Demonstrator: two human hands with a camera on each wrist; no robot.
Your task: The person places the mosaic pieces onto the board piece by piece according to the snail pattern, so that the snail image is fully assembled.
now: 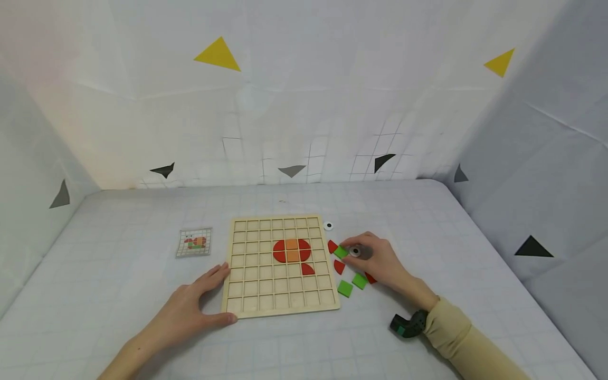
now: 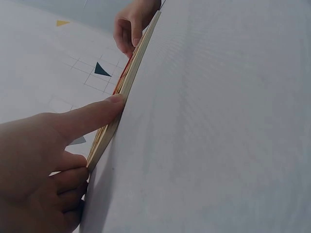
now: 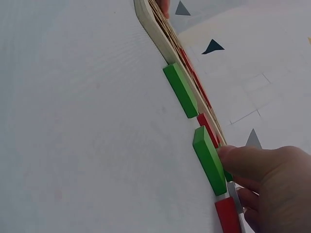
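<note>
A square wooden grid board [image 1: 261, 287] lies flat. Set into it are red rounded pieces [image 1: 280, 252], orange pieces [image 1: 292, 250] and a separate red quarter-circle [image 1: 307, 269]. My left hand [image 1: 182, 309] holds the board's near left corner, with the thumb at the near edge and fingers against the left side. Right of the board, my right hand [image 1: 380, 261] pinches a green square tile [image 1: 341, 252] between thumb and forefinger. A white eye disc [image 1: 354, 252] lies by its palm. In the right wrist view, the thumb partly hides the pinched tile.
Loose green squares [image 1: 345, 288] and red quarter-circles [image 1: 339, 267] lie along the board's right side. Another eye disc [image 1: 328, 226] sits near its far right corner. A small picture card [image 1: 194, 242] is at the left. White sheets [image 1: 304, 105] wall the table's back and sides.
</note>
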